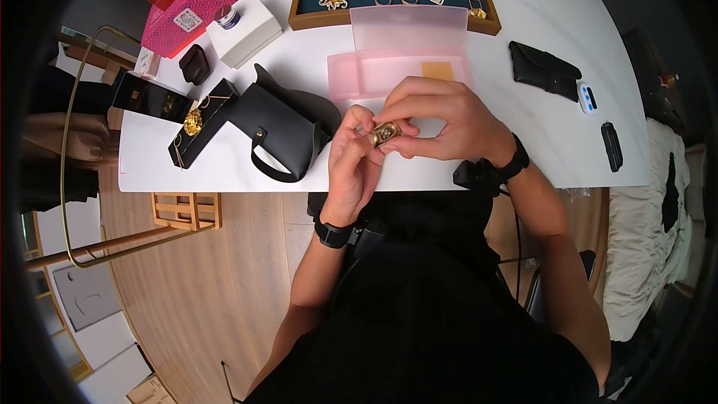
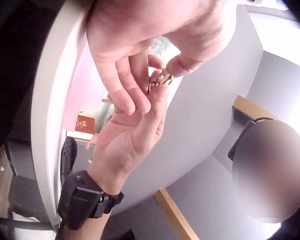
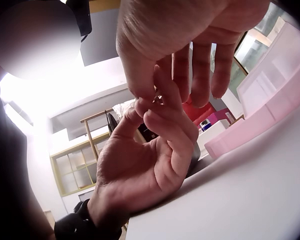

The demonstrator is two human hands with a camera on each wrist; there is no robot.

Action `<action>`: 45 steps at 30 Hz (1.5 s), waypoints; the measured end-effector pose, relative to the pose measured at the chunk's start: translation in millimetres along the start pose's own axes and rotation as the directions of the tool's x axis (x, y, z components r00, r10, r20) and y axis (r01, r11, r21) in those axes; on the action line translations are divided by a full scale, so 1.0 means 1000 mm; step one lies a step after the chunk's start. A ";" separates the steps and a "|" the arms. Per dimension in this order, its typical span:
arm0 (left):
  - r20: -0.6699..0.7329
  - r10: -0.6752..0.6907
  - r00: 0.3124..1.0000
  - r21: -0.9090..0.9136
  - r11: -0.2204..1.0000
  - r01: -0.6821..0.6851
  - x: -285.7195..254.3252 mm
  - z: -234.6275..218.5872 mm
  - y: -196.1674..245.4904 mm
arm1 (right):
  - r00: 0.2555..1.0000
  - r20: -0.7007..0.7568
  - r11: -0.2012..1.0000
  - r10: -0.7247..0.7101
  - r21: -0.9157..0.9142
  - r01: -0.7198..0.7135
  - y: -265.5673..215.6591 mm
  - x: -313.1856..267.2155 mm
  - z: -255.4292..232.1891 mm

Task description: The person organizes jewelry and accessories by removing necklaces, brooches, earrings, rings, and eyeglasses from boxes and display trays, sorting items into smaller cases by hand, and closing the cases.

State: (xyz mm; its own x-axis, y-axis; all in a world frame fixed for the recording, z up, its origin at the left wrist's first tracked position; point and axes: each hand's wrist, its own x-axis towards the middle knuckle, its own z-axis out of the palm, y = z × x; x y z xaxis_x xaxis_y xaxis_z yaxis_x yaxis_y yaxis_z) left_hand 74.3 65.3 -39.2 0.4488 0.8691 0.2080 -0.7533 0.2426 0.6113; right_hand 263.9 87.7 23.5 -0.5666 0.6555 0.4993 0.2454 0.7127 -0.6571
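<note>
A small gold-coloured metal piece is held between both hands, above the table's front edge. The left hand pinches it from the left with thumb and fingers. From the right, the right hand grips the same piece between thumb and index finger. In the left wrist view the shiny piece shows between the fingertips of both hands; in the right wrist view fingers mostly hide it. Just beyond the hands lies an open pink translucent case with a small tan square inside.
Left of the hands are a black bag, a narrow black box with a gold ornament, and a white box. A jewellery tray stands behind the case. Rightward lie a black pouch, a white device and a black object.
</note>
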 end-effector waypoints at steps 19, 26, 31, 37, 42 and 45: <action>-0.093 0.127 0.987 0.092 0.989 -0.119 -0.002 0.004 -0.006 | 0.993 -0.102 0.997 0.061 0.047 -0.056 -0.001 0.002 0.003; -0.104 0.136 0.985 0.109 0.986 -0.124 -0.003 0.004 -0.005 | 0.992 -0.113 0.998 0.058 0.012 -0.057 0.000 0.003 0.000; -0.100 0.193 0.976 0.118 0.976 -0.181 -0.001 0.004 -0.010 | 0.986 -0.167 0.999 0.003 -0.033 -0.009 0.001 0.002 0.001; -0.119 0.201 0.972 0.253 0.953 -0.166 -0.002 0.003 -0.009 | 0.987 -0.163 0.998 0.005 -0.062 -0.016 0.001 0.001 0.003; -0.162 0.111 0.981 0.183 0.980 -0.080 0.000 0.012 -0.004 | 0.984 -0.167 0.994 -0.065 -0.097 0.049 0.003 0.002 0.004; -0.195 0.057 0.979 0.127 0.991 -0.032 -0.001 0.006 -0.004 | 0.984 -0.171 0.992 -0.058 -0.122 0.037 0.001 0.003 0.003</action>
State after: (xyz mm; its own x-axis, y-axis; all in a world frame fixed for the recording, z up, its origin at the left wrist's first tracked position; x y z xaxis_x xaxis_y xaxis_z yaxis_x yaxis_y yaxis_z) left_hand 79.4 60.8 -37.0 0.3031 0.9487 0.0894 -0.7004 0.1582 0.6960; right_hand 260.4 89.4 23.2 -0.4367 0.6463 0.6257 0.3188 0.7616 -0.5642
